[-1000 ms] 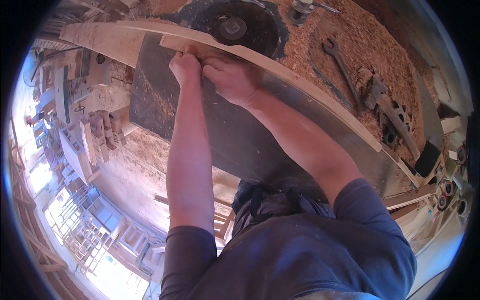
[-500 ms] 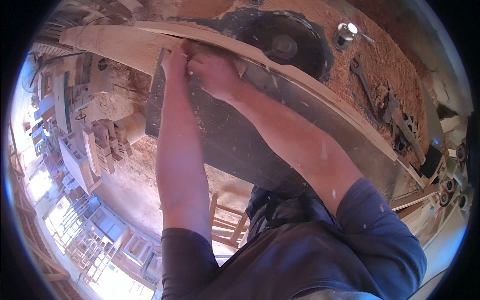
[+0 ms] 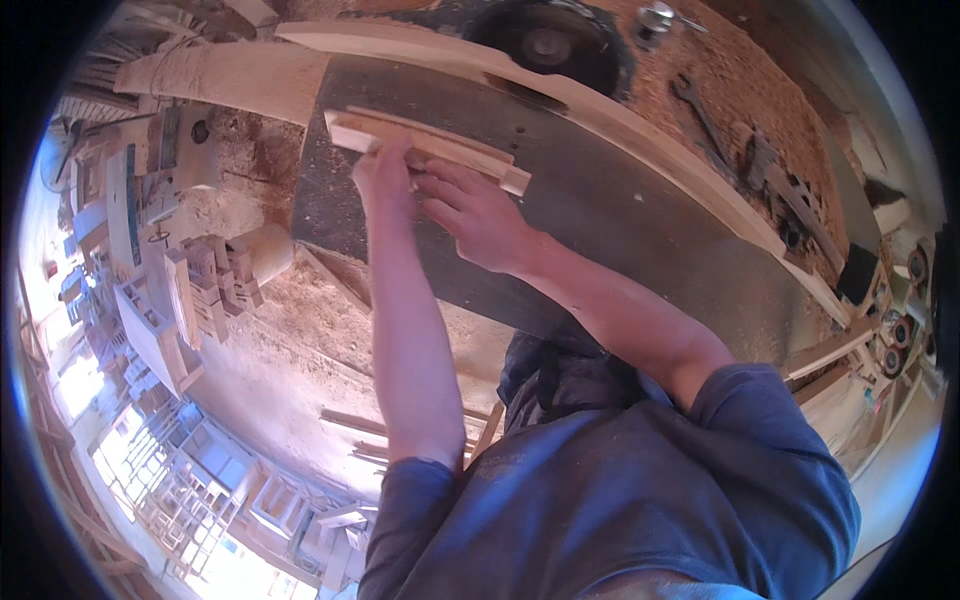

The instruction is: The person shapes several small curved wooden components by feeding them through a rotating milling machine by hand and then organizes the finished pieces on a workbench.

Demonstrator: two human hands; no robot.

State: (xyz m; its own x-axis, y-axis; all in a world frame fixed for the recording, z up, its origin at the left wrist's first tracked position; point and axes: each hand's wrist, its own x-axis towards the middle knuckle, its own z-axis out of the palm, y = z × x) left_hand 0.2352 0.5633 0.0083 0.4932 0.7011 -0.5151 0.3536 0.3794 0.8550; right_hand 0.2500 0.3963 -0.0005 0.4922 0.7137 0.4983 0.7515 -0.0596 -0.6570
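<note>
together, left hand point(image 3: 383, 180) and right hand point(image 3: 485, 222) hold a plain wooden piece point(image 3: 455, 152)

The 2 arms are stretched forward from the torso point(image 3: 620, 500), both forearms left bare. The left forearm point(image 3: 418, 330) is held nearly straight ahead, tilted slightly leftward toward the wrist. The right forearm point(image 3: 620, 315) is slanted inward to the left, its elbow bent and set out to the right. The left hand point(image 3: 385, 185) is closed in a grip, its fingertips partly hidden. The right hand point(image 3: 485, 220) is placed just beside it, back turned up and fingers curled toward the left hand. Whether the 2 hands are touched together cannot be told.
</note>
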